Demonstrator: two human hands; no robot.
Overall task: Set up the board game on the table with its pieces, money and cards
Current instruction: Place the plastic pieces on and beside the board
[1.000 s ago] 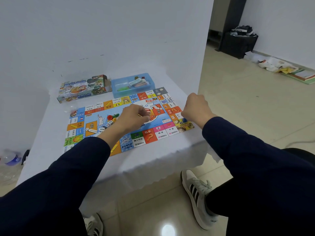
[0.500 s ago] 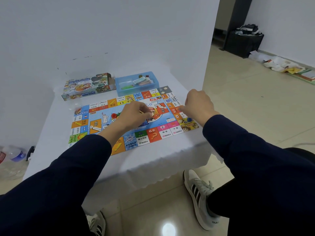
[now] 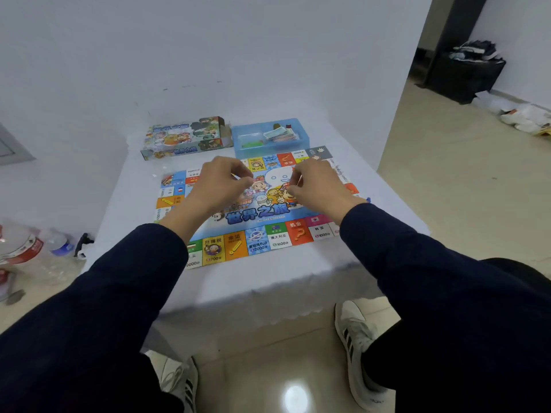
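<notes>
The game board (image 3: 256, 217) lies flat on the white counter (image 3: 125, 186), and behind it stand the printed game box (image 3: 186, 138) and the blue tray (image 3: 238, 135), which holds the money and cards (image 3: 280, 134). Both hands hover over the middle of the board. The left hand (image 3: 222, 181) has a curled grip, the fingertips pinched on something thin and yellowish, and the right hand (image 3: 316, 181) has the same curled grip on a thin pale thing; what these 2 small things are, I cannot tell. The danger I see is that such a small thing slips from the pinch and falls on the board or rolls off the counter edge. Also a sleeve could drag over the board and shift it, since it seems only to lie there loosely. A reach toward the tray could push it against the box.
</notes>
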